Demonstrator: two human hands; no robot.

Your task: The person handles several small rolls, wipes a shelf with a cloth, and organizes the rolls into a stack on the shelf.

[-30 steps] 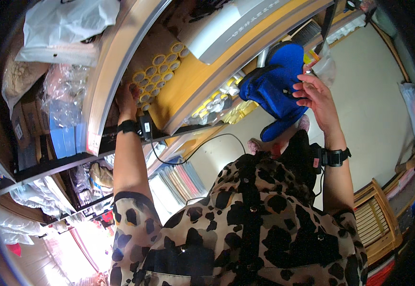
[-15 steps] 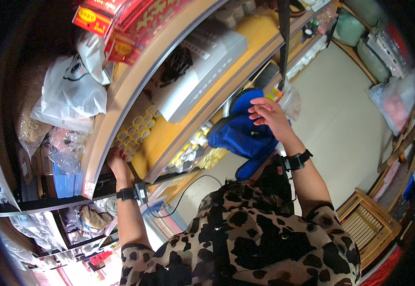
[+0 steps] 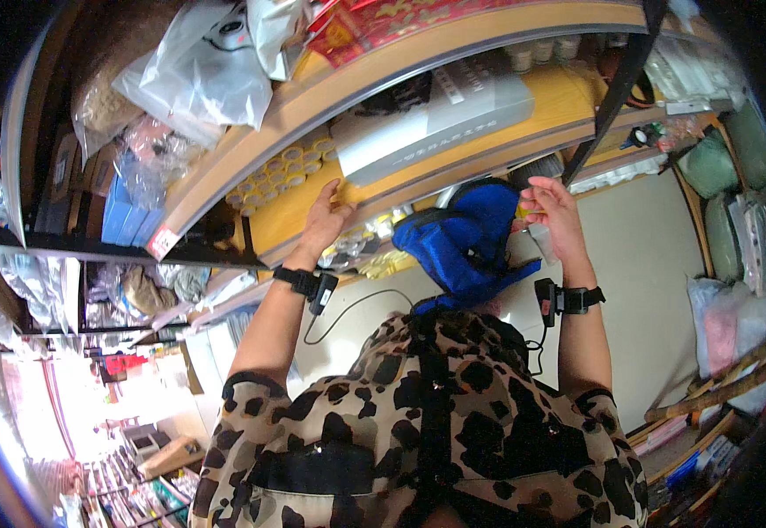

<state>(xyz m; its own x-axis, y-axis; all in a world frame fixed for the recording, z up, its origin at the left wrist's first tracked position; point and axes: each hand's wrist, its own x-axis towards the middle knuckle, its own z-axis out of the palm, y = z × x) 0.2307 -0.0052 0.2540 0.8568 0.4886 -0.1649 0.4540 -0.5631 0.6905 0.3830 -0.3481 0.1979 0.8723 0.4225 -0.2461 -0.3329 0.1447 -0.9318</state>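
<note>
My left hand (image 3: pixel 326 220) is in front of the wooden shelf (image 3: pixel 392 189), its fingers apart and nothing in them. Behind it, stacked yellow tape-like rolls (image 3: pixel 282 172) lie on the shelf beside a long grey box (image 3: pixel 431 128). My right hand (image 3: pixel 553 216) is raised just right of a blue fabric bag (image 3: pixel 440 251) with black trim. Its fingers are loosely bent and apart, and I see nothing gripped. The bag is in front of my body, below the shelf edge, touched by neither hand.
A dark shelf post (image 3: pixel 616 92) rises at the right of the shelf. White plastic bags (image 3: pixel 198 70) sit on the upper left shelf. A thin black cable (image 3: pixel 348 304) loops below my left wrist. Green bundles (image 3: pixel 708 167) and a clear bag (image 3: pixel 728 326) are at the far right.
My left hand has come away from the yellow rolls, moving right and up. My right hand has shifted right, away from the blue bag. The whole view has turned.
</note>
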